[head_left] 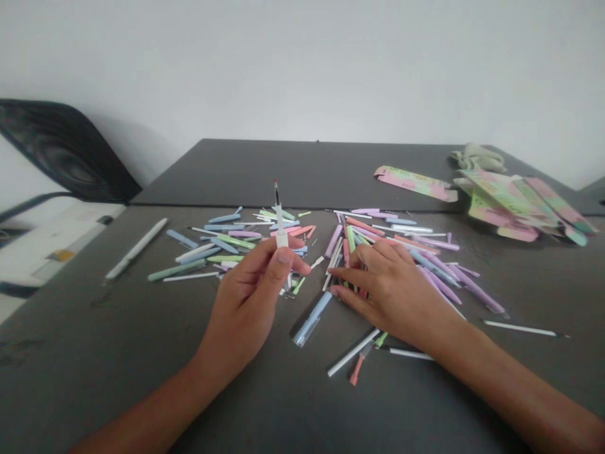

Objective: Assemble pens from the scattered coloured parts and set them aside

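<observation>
white pen piece [282, 239]: near-vertical, tip up | left hand [255, 287] pinching it | right hand [390, 287] among pens [365, 227], grip unclear

Office-like room, black mesh-backed chair [70, 151] beside a dark table [283, 167], plain pale wall [302, 69] behind.

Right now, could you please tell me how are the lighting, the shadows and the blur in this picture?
Head view: light is soft, with a faint shadow on the wall beside the chair, no strong glare on the dark table; head view again: the pen parts look slightly soft, print on the boxes unreadable.
</observation>
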